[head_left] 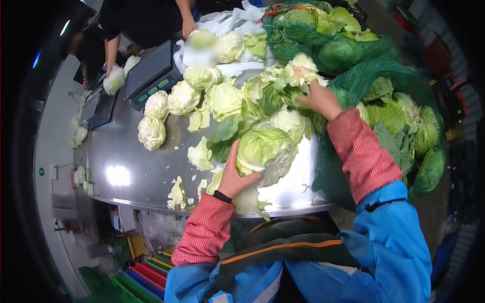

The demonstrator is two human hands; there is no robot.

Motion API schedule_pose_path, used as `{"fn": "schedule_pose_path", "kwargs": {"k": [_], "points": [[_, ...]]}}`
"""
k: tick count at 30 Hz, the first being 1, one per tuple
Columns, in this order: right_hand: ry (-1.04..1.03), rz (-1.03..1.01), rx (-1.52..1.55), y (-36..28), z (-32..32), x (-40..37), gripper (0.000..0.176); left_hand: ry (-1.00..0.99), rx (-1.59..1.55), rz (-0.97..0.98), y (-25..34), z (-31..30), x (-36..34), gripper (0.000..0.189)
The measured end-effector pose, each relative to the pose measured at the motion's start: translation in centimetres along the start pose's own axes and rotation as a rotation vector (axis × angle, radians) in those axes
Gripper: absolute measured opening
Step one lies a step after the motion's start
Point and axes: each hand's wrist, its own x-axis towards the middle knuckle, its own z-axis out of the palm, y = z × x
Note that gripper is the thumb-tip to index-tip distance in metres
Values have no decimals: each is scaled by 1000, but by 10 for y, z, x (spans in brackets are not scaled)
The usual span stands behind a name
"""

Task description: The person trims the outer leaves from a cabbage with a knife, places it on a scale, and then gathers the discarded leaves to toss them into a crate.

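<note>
A trimmed green cabbage (265, 154) rests in my left hand (236, 174), whose fingers and thumb wrap its left side above the steel table's near edge. My right hand (322, 101) is at the pile of loose leaves, its fingers closed on a pale cabbage leaf piece (301, 70) with a pinkish-brown base. Around my hands lie torn outer leaves (270, 98), a darker green leaf (225, 132) and a whitish one (200, 154). Several peeled cabbages (184, 98) sit to the left of the pile.
Green mesh sacks of cabbages (399, 116) stand along the right side. A scale (151, 76) is on the steel table (126, 159), with white foam netting (227, 22) behind it. Across the table, one person's hand (188, 26) touches the netting and another hand holds a cabbage (114, 81).
</note>
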Motion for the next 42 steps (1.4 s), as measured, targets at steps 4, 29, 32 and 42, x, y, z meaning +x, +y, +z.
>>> {"fn": "schedule_pose_path", "kwargs": {"k": [4, 29, 32, 42], "points": [[-47, 11, 9, 2, -11, -63, 53, 173, -253, -327, -21, -1, -8, 97], [-336, -207, 539, -20, 79, -74, 34, 511, -56, -137, -52, 34, -34, 92], [-403, -69, 640, 15, 79, -67, 28, 495, -10, -96, -47, 41, -53, 96], [-56, -112, 248, -5, 70, -97, 39, -14, 105, -151, -27, 16, 15, 89]]}}
